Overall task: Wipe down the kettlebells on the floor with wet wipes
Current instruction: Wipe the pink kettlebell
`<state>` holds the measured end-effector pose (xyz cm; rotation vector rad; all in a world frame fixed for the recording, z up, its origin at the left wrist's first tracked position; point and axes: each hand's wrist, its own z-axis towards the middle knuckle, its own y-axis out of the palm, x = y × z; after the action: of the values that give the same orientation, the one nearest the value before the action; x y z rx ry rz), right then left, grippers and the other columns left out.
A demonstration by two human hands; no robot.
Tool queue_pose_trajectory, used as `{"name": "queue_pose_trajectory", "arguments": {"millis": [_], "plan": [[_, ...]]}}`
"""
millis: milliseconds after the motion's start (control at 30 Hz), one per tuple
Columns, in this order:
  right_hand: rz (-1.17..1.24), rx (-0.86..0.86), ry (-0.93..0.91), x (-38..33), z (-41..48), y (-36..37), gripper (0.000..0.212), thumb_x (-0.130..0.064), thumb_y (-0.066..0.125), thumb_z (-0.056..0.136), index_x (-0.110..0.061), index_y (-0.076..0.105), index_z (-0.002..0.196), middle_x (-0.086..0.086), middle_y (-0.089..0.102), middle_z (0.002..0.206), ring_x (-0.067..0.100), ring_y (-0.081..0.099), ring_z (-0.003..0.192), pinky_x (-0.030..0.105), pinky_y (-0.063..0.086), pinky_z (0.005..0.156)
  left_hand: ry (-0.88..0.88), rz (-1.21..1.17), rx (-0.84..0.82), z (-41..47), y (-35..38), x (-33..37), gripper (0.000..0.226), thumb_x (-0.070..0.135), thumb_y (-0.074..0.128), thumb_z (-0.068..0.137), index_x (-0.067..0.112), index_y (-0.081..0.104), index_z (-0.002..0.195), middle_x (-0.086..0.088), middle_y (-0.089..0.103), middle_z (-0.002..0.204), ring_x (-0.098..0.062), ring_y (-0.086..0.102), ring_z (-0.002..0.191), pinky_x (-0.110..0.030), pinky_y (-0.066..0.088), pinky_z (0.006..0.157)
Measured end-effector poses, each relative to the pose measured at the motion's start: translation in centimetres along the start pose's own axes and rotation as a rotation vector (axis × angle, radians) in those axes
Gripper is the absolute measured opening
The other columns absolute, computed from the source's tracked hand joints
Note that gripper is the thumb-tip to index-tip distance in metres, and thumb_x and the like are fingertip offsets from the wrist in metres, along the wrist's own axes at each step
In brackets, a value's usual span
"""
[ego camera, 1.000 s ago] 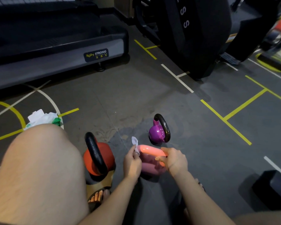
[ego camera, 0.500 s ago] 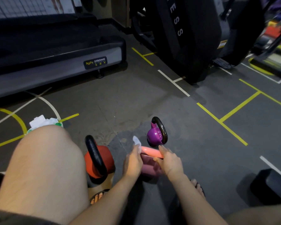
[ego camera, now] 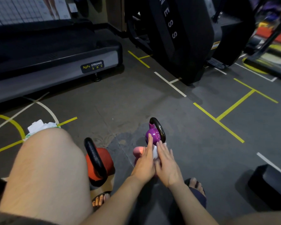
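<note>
2 grips uncurled: left hand [ego camera: 144, 161], right hand [ego camera: 166, 164] press white wipe [ego camera: 155, 151] on glossy pink kettlebell [ego camera: 137, 151].

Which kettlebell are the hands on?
The pink kettlebell, mostly covered by the left hand and right hand; red kettlebell sits left, purple kettlebell beyond.

Treadmill [ego camera: 55, 75] far left; black machine [ego camera: 177, 38] behind; yellow floor lines [ego camera: 217, 120]; dark block [ego camera: 269, 184] right.

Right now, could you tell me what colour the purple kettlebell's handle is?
Black handle on the purple kettlebell, clearest in the head view.
</note>
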<state>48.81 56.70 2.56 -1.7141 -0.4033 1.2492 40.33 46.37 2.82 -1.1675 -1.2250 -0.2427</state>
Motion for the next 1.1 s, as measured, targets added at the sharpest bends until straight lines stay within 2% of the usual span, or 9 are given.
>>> {"name": "queue_pose_trajectory", "arguments": {"millis": [167,300,400,600,667,767,867,967,1100], "plan": [[-0.056,-0.032,-0.014,0.4,0.6,1.2,0.052,-0.028,0.038,0.102,-0.028,0.034,0.153,-0.008,0.032,0.16,0.008,0.021,0.15,0.023,-0.001,0.12,-0.042,-0.319,0.144,0.0,-1.3,0.1,0.109,-0.017,0.037,0.087,0.057,-0.018,0.145,0.024,0.018,0.159,-0.001,0.037,0.143,-0.016,0.039,0.109],[-0.13,0.002,0.058,0.8,1.5,1.7,0.065,-0.06,0.018,0.091,-0.036,0.048,0.144,-0.014,0.046,0.15,0.013,0.039,0.141,0.031,0.018,0.12,-0.046,-0.11,0.249,0.2,-1.8,-0.7,0.093,-0.006,0.045,0.087,0.043,0.01,0.158,0.012,0.035,0.159,-0.018,0.034,0.147,-0.033,0.037,0.116],[-0.059,0.082,0.049,1.3,1.5,1.7,0.056,-0.053,0.033,0.092,-0.031,0.059,0.136,-0.01,0.057,0.14,0.012,0.05,0.133,0.029,0.019,0.119,-0.008,0.111,0.125,0.6,-1.8,-2.5,0.069,-0.002,0.048,0.092,0.021,0.033,0.155,0.009,0.018,0.16,-0.02,0.017,0.154,-0.029,0.011,0.125],[0.147,0.249,0.044,3.5,0.4,1.5,0.033,-0.038,0.052,0.098,-0.029,0.069,0.125,-0.011,0.065,0.13,0.011,0.059,0.124,0.02,0.028,0.114,-0.058,0.236,0.085,1.6,-2.2,-3.1,0.058,0.013,0.057,0.099,0.024,0.04,0.153,0.002,0.032,0.162,-0.012,0.023,0.151,-0.024,0.019,0.121],[0.185,0.299,0.083,3.5,-0.4,0.7,0.03,-0.028,0.058,0.1,-0.039,0.066,0.127,-0.023,0.062,0.13,-0.005,0.055,0.122,0.013,0.036,0.106,-0.065,0.25,0.093,1.9,-2.5,-3.1,0.056,0.018,0.059,0.098,0.028,0.044,0.151,0.004,0.038,0.159,-0.01,0.028,0.149,-0.024,0.022,0.118],[0.329,0.313,0.241,3.8,-1.1,-0.2,0.03,-0.03,0.056,0.1,-0.05,0.066,0.121,-0.039,0.062,0.115,-0.024,0.051,0.109,0.006,0.039,0.093,-0.082,0.249,0.098,2.2,-2.6,-3.1,0.054,0.02,0.063,0.096,0.029,0.049,0.147,0.004,0.043,0.156,-0.01,0.033,0.147,-0.023,0.023,0.116],[0.696,0.278,0.466,5.1,-0.9,0.3,0.026,-0.035,0.056,0.099,-0.031,0.074,0.117,-0.024,0.073,0.098,-0.006,0.063,0.094,0.021,0.045,0.091,-0.096,0.263,0.113,2.3,-2.4,-2.9,0.054,0.017,0.062,0.097,0.029,0.048,0.148,0.004,0.041,0.157,-0.011,0.032,0.148,-0.023,0.022,0.116],[0.927,0.31,0.698,4.9,-0.3,0.6,0.038,-0.039,0.063,0.094,-0.004,0.077,0.1,-0.006,0.063,0.07,0.006,0.051,0.064,0.023,0.043,0.068,-0.103,0.265,0.113,2.1,-2.2,-2.9,0.055,0.015,0.06,0.098,0.029,0.046,0.149,0.003,0.039,0.159,-0.012,0.03,0.149,-0.023,0.021,0.117],[1.24,0.211,1.003,4.9,0.7,0.2,0.026,-0.024,0.071,0.092,0.001,0.073,0.097,0.015,0.075,0.085,0.023,0.072,0.076,0.028,0.059,0.066,-0.104,0.269,0.094,2.4,-2.6,-2.9,0.056,0.016,0.062,0.097,0.031,0.047,0.148,0.003,0.04,0.158,-0.011,0.032,0.148,-0.021,0.02,0.117]]}}
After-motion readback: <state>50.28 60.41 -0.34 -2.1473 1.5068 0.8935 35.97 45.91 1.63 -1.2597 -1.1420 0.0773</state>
